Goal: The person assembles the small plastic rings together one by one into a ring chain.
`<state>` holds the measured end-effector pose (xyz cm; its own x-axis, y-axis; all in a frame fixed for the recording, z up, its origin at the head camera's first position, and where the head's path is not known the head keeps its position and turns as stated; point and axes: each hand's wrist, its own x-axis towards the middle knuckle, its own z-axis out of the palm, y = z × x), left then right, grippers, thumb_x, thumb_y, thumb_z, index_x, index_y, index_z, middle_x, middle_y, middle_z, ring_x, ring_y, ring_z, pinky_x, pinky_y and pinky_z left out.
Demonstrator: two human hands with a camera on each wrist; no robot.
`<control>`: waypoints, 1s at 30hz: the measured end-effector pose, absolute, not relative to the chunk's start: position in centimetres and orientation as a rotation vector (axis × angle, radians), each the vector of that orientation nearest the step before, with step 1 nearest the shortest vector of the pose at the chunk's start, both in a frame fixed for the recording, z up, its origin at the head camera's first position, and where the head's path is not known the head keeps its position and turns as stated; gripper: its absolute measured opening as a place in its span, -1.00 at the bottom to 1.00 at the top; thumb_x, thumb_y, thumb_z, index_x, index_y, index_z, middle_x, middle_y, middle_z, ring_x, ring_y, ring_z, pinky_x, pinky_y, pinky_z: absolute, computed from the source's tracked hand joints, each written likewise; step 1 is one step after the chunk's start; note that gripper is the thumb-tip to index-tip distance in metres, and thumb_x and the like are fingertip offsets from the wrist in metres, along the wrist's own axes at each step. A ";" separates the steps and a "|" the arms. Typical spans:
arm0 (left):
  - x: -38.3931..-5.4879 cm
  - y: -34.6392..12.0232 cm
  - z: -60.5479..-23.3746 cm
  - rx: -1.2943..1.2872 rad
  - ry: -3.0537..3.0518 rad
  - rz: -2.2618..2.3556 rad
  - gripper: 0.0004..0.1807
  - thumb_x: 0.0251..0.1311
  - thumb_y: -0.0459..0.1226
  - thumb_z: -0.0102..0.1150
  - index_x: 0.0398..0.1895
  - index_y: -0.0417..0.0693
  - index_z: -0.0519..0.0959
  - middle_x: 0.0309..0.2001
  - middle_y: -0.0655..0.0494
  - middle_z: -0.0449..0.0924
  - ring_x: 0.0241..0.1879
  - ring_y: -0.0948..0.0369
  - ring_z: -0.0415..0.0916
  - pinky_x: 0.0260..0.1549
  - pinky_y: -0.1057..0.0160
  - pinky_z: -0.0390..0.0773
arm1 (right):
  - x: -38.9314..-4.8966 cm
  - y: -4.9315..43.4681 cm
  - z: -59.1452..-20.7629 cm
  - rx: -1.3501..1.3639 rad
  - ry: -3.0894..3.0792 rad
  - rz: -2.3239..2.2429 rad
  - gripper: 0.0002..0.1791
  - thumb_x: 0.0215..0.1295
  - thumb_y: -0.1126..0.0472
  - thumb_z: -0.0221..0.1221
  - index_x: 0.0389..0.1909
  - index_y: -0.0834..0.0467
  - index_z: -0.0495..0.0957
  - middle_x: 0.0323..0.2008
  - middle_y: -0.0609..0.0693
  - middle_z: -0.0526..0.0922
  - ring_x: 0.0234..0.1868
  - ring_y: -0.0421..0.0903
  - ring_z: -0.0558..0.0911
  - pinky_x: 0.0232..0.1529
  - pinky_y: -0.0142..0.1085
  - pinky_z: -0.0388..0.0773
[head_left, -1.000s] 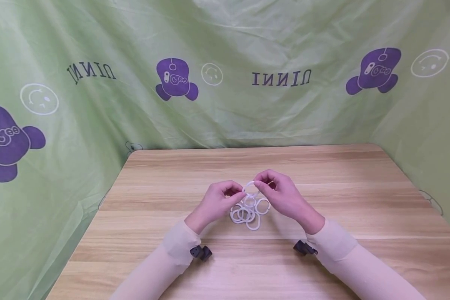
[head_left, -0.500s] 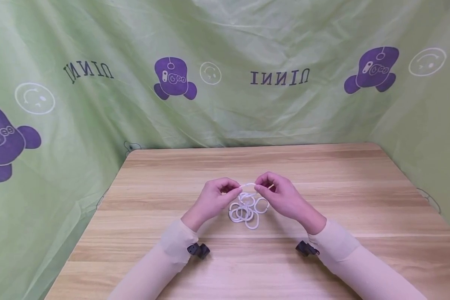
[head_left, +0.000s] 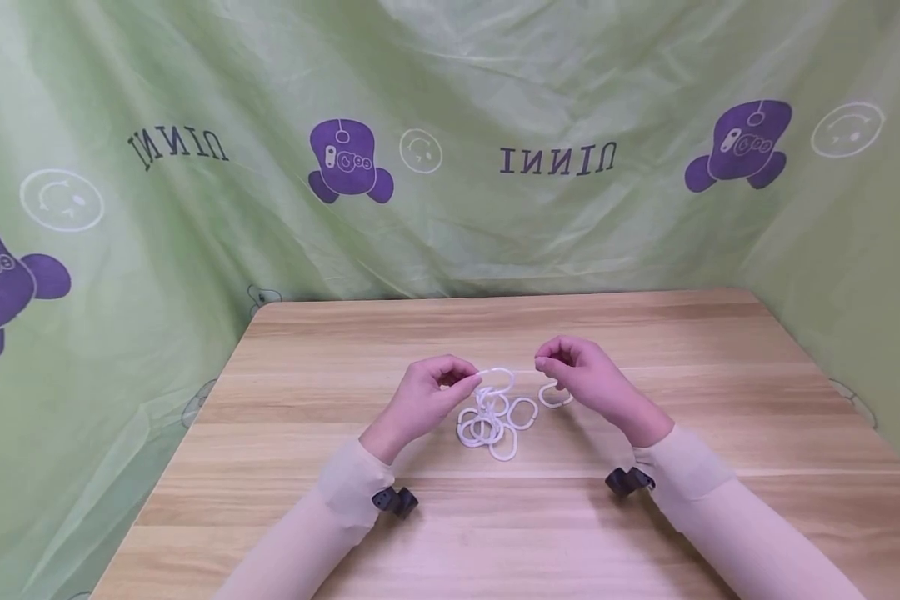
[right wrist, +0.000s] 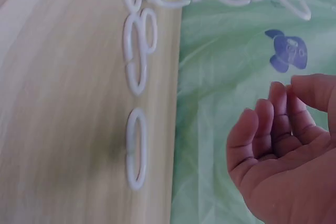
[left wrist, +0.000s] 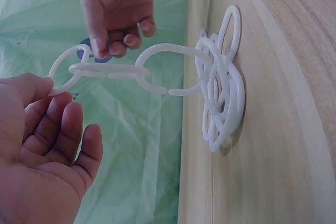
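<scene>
My left hand (head_left: 423,404) pinches a white open-ended plastic link (left wrist: 65,51) between thumb and fingertips. In the left wrist view, a second link (left wrist: 105,67) hooks through it, and a third link (left wrist: 173,49) runs on down to the pile (left wrist: 239,98) of linked pieces on the table. To the right, my right hand (head_left: 588,379) hovers above the table with its fingers loosely bent and nothing between them. Below that hand a separate oval link (right wrist: 130,156) lies flat, apart from the pile.
The wooden table (head_left: 307,350) stretches out on all sides of the pile. Behind it hangs a green curtain (head_left: 450,233) with purple figures and smiley faces. Small black cameras (head_left: 395,501) sit at both wrists.
My right hand has let go of the link held between both hands and moved right. The left hand keeps its pinch, and the separate oval link has come into view.
</scene>
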<state>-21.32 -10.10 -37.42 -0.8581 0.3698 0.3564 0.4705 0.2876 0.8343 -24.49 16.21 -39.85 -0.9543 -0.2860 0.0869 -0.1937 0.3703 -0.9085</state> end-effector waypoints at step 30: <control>-21.6 -9.7 -38.8 -0.837 -2.503 -1.609 -0.94 0.21 -0.45 0.27 -0.29 -0.30 0.66 -0.37 -0.02 0.67 -0.37 0.28 0.51 -0.30 0.23 0.59 | -27.1 16.8 -42.7 -0.594 2.773 -0.702 -0.95 0.16 0.34 0.27 -0.39 0.12 0.64 -0.49 -0.12 0.57 -0.43 -0.15 0.51 -0.30 -0.24 0.48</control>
<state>-21.65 -9.71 -38.76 -0.8523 0.4118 0.3225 0.4643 0.3117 0.8290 -27.15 16.80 -42.68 -0.8942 -0.4338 -0.1107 -0.3289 0.8042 -0.4951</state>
